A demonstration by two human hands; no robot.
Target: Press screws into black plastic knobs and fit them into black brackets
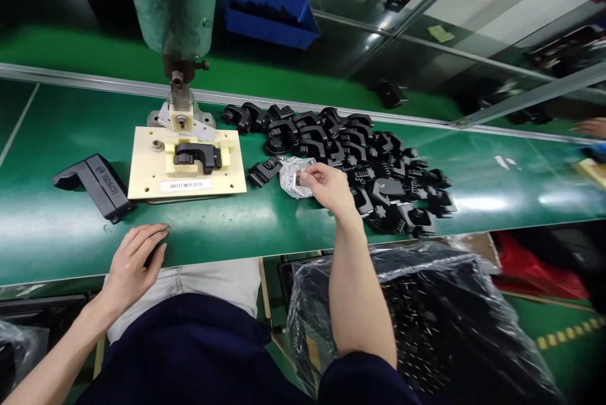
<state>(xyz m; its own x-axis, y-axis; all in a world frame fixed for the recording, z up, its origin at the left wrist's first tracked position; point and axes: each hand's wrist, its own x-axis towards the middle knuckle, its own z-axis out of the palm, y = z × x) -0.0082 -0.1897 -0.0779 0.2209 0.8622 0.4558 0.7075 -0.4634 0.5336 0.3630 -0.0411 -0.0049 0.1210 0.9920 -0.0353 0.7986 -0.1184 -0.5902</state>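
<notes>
Head view, clock centred on crumpled white bag (286, 184). Lying mid-frame on green desk (222, 228), print on the outside, small brownish contents showing at the mouth, too small to identify.

Got right hand (326, 187) at 3 o'clock, right up against the bag's mouth, forearm running off toward 5. Thumb and index fingers close together at the opening; can't tell if pinching a small piece or just touching.

Left hand (137, 260) at 8 o'clock, by the desk's front edge. Fingers side by side, loosely bent, thumb spread away from them.

Loose black part (264, 171) just beside the bag at 9. Further out at 9, cream fixture plate (142, 171), label with "MM3" plus Chinese text along its 6 o'clock edge. Set between its raised blocks: hooked black piece (206, 156). At the plate's 12, metal press tip (180, 99) under green machine head (170, 1).

Past the plate's 9 o'clock side, angled black housing (101, 187) with lettering, flat on desk.

Heap of black parts (379, 171) wrapping from 11 round to 4.

Blue bin (265, 29) at 12, beyond the rail, dark stuff inside. At 5, below desk level, clear plastic sheet (312, 304) around black pieces. Far 3, at frame edge: co-worker's hand (591, 127), blurred.
</notes>
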